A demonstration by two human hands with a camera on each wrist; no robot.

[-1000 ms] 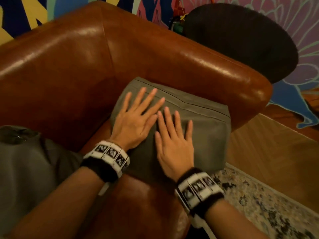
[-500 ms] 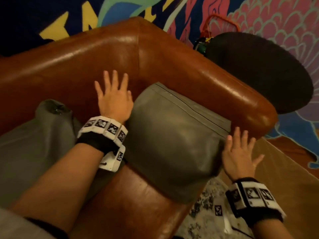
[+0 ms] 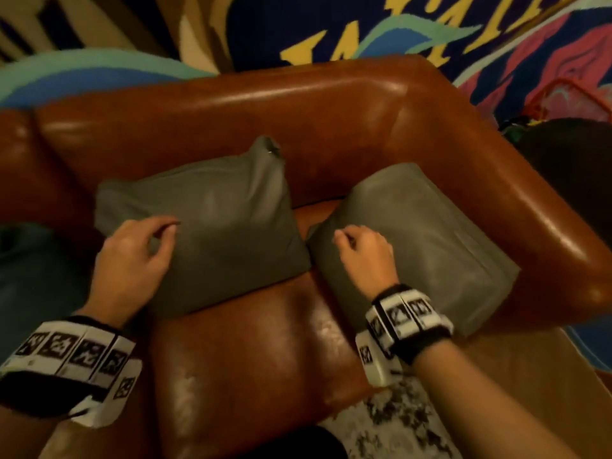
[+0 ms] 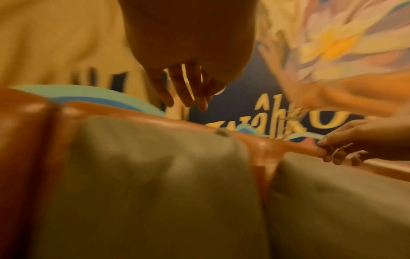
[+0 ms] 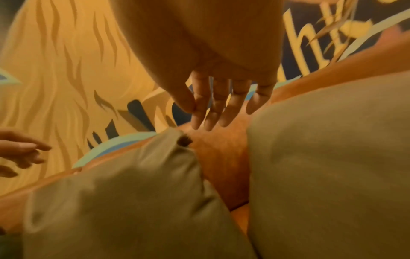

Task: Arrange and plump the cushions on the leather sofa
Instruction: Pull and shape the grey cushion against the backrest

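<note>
2 grey cushions on the brown leather sofa (image 3: 331,104): left cushion (image 3: 218,226) against the backrest, right cushion (image 3: 430,240) by the armrest. Left hand (image 3: 132,256) hovers over the left cushion, right hand (image 3: 364,256) over the right cushion, fingers (image 5: 218,105) loosely curled, holding nothing.
</note>
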